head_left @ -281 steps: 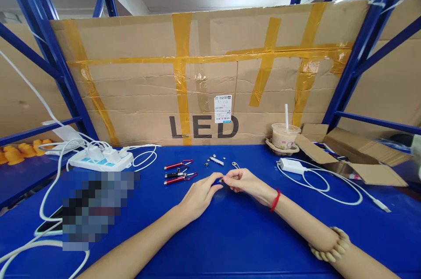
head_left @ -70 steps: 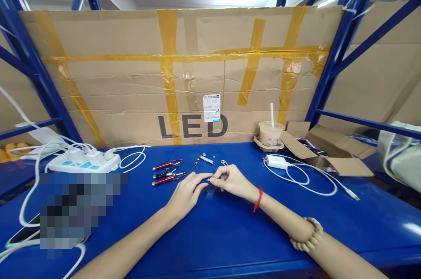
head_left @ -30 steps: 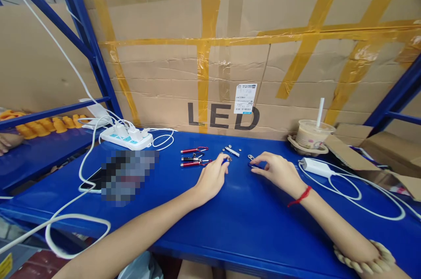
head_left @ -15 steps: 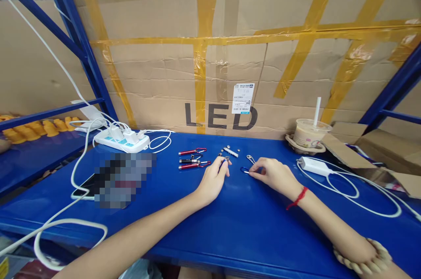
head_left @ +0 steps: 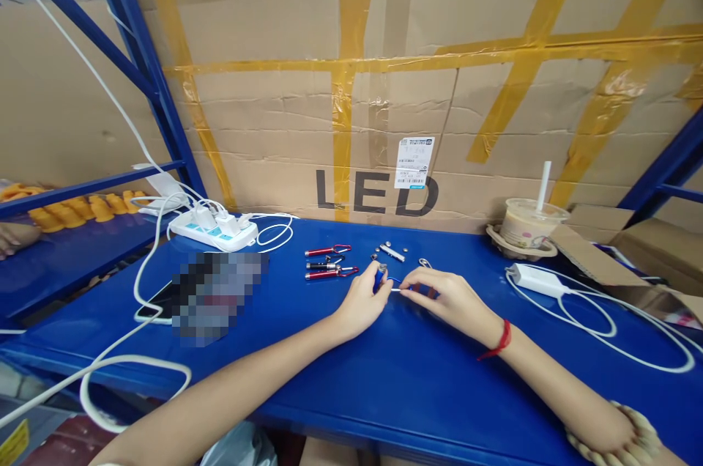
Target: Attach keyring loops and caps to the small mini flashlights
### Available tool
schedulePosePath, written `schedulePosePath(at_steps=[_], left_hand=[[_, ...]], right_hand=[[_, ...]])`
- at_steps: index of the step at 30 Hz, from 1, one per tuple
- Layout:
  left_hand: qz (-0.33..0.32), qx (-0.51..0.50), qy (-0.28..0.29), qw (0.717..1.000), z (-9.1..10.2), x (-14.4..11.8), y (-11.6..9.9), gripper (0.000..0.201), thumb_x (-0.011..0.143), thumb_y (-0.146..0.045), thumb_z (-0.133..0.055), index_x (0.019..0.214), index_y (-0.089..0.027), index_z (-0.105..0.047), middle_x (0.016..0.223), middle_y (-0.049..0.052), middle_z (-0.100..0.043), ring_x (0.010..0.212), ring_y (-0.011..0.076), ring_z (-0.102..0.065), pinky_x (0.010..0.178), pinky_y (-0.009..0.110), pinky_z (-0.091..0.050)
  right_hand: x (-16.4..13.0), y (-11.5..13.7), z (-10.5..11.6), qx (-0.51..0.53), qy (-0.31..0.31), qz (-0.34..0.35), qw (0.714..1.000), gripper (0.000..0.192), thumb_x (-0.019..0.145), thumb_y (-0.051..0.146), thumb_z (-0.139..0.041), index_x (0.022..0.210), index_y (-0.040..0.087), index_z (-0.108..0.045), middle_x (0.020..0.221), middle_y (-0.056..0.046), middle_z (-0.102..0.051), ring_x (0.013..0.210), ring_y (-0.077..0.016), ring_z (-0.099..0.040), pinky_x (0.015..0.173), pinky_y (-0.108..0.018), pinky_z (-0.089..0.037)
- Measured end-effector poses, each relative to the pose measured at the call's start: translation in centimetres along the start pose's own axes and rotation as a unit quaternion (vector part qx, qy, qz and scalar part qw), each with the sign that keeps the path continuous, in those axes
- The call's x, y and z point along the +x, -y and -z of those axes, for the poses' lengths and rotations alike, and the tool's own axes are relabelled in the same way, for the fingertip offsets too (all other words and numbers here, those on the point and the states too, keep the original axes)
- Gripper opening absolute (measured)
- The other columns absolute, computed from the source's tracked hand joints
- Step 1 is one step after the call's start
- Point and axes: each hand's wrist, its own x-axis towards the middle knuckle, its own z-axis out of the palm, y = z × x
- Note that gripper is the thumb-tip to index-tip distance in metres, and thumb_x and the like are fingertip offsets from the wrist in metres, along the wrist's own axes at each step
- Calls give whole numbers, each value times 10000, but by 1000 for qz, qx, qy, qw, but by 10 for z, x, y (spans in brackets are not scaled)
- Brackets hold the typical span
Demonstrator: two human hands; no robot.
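Note:
My left hand [head_left: 363, 300] rests on the blue table [head_left: 351, 371] and pinches a small blue flashlight body [head_left: 381, 280] at its fingertips. My right hand [head_left: 449, 297] holds a thin metal clip [head_left: 400, 289] against that blue piece, so the fingertips nearly meet. Just left of my hands lie three finished keychain flashlights [head_left: 328, 262], two red and one dark. Behind my hands, small silver parts and button cells [head_left: 391, 252] lie loose, with a metal clip [head_left: 424, 261] beside them.
A white power strip [head_left: 213, 231] with plugs and cables sits at back left, a phone on a cable [head_left: 157, 302] nearer. A white charger [head_left: 532, 280] with coiled cord, a lidded drink cup [head_left: 530, 223] and open cardboard boxes [head_left: 626, 258] stand at right. A taped cardboard wall [head_left: 384, 107] closes the back.
My hands parted about a second ago, the right one picking a clip off the table; they have come back together at the blue flashlight piece. The camera turned left.

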Motion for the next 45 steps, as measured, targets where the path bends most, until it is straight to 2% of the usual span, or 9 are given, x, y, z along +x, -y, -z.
schedulePosePath(at_steps=[4,8,12,23,28,32,35,40,45], left_hand=[[-19,-46,17,999,0,-2,0,118,844,-244,-367,753,-179,-329,571,-50,-403,507,77,-366,510,190,-306],[-46,-47,21,998,2,-3,1,155,855,-260,-363,730,-176,-327,557,-51,-387,506,75,-342,519,195,-295],[-75,-44,31,996,2,-2,6,186,857,-282,-370,712,-172,-331,574,-44,-389,519,77,-347,530,204,-297],[-71,-85,38,993,1,0,6,281,840,-376,-412,678,-170,-311,563,-50,-339,513,71,-321,533,212,-284],[-83,-84,44,992,0,-1,4,259,852,-351,-386,686,-174,-295,592,-40,-373,557,80,-364,581,218,-311],[-76,-48,16,996,1,-4,-2,220,844,-342,-401,725,-173,-326,649,-28,-388,613,89,-362,605,212,-318],[-80,-22,5,997,2,-7,-5,206,866,-363,-347,786,-173,-353,695,-16,-398,647,99,-370,642,222,-331],[-118,33,49,991,0,-9,-4,245,912,-365,-197,920,-181,-359,747,3,-437,686,122,-414,681,255,-344],[-131,56,50,988,-2,-9,-2,229,915,-326,-232,1012,-177,-376,810,27,-492,739,134,-466,708,263,-358]], right_hand=[[0,-2,-6,27,-31,11,999,260,881,350,-482,1089,211,-555,890,-39,-603,669,-133,-555,580,-231,-455],[0,-1,-10,11,-9,46,999,274,912,324,-424,1119,202,-555,892,-53,-587,680,-142,-550,647,-266,-459],[1,3,-11,-6,12,58,998,312,930,313,-377,1182,181,-504,784,-45,-555,643,-146,-532,609,-262,-446],[1,10,-11,-48,12,63,997,280,937,302,-332,996,146,-556,755,-62,-553,639,-162,-520,590,-260,-418],[2,14,-11,-38,-28,56,997,310,940,294,-310,890,149,-579,693,-50,-530,589,-150,-499,572,-253,-415],[3,10,-11,-60,-66,43,995,310,940,296,-305,983,146,-573,733,-65,-558,643,-171,-533,626,-279,-444],[4,8,-9,-65,-126,32,989,305,938,286,-318,1037,144,-569,765,-73,-561,681,-180,-544,650,-291,-454],[3,14,-8,-27,-232,45,971,273,923,247,-382,1098,133,-558,850,-86,-586,730,-173,-555,684,-281,-470],[1,18,-11,-36,-241,80,967,277,918,219,-399,1140,129,-540,915,-97,-599,806,-179,-564,764,-299,-472]])
